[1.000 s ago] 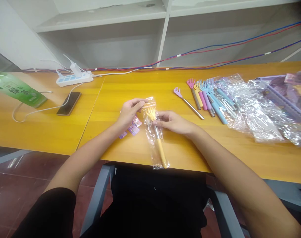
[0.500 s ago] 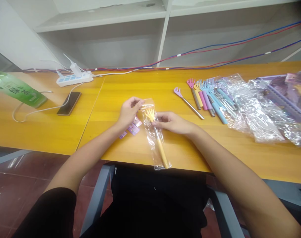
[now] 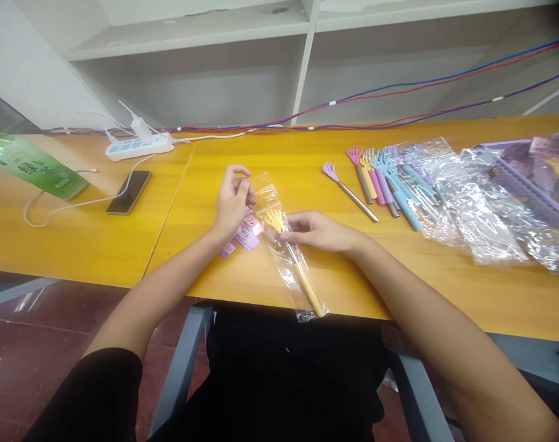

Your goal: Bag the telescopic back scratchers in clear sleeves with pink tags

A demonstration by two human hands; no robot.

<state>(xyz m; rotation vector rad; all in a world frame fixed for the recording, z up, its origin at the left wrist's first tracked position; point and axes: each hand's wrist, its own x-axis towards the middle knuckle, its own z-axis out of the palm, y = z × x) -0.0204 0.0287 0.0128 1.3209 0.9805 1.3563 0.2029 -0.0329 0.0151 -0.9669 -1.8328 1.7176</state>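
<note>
A yellow back scratcher (image 3: 304, 283) with a metal shaft lies slanted inside a clear plastic bag (image 3: 283, 265), its claw end toward the bag's upper end. My right hand (image 3: 318, 230) grips the scratcher through the bag just below the claw. My left hand (image 3: 233, 199) has its fingers curled at the bag's upper left edge, pinching the film there; the fingertips are partly hidden. Small purple printed cards (image 3: 248, 236) lie on the table beneath and beside my left hand.
To the right lie a purple scratcher (image 3: 353, 193), several coloured scratchers (image 3: 383, 178), clear plastic bags (image 3: 481, 209) and a purple box (image 3: 528, 178). On the left are a phone (image 3: 129, 192), a power strip (image 3: 138, 146) and a green bottle (image 3: 40, 169). Cables run along the back.
My left hand has shifted up and left from the bag's top, and the flap now stands extended. The bag and scratcher have tilted, their lower end moving right. My right hand keeps its grip.
</note>
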